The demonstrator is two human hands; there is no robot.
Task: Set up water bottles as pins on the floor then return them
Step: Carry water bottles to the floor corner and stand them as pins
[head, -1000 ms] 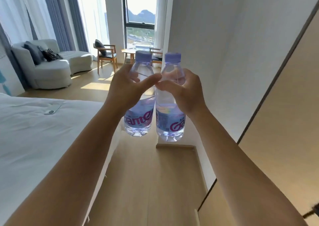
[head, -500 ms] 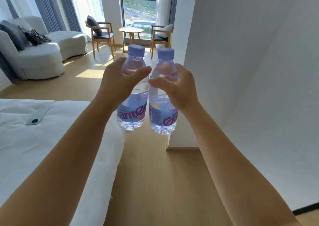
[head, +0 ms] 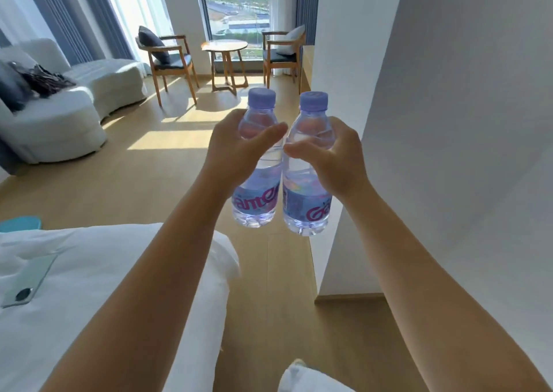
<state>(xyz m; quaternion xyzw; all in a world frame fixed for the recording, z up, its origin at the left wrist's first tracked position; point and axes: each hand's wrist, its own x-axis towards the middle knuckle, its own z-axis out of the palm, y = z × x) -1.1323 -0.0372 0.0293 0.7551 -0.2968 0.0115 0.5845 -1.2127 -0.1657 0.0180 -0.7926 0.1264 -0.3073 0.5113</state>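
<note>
I carry two clear water bottles with lilac caps and blue-pink labels, upright and side by side in front of me, above the wooden floor (head: pixel 167 164). My left hand (head: pixel 236 149) grips the left bottle (head: pixel 257 203) round its upper body, thumb across the front. My right hand (head: pixel 332 158) grips the right bottle (head: pixel 306 209) the same way. The two bottles nearly touch at their middles. Both are full or nearly full.
A white bed (head: pixel 89 287) fills the lower left, with a pale green phone (head: pixel 27 278) lying on it. A white wall (head: pixel 449 122) runs close on the right. Ahead stand a grey sofa (head: pixel 59 113), two wooden chairs (head: pixel 167 59) and a round table (head: pixel 226 47) by the window.
I have moved forward along the passage between bed and wall. The sofa, chairs and table look nearer, and the bottles stay held together in both hands.
</note>
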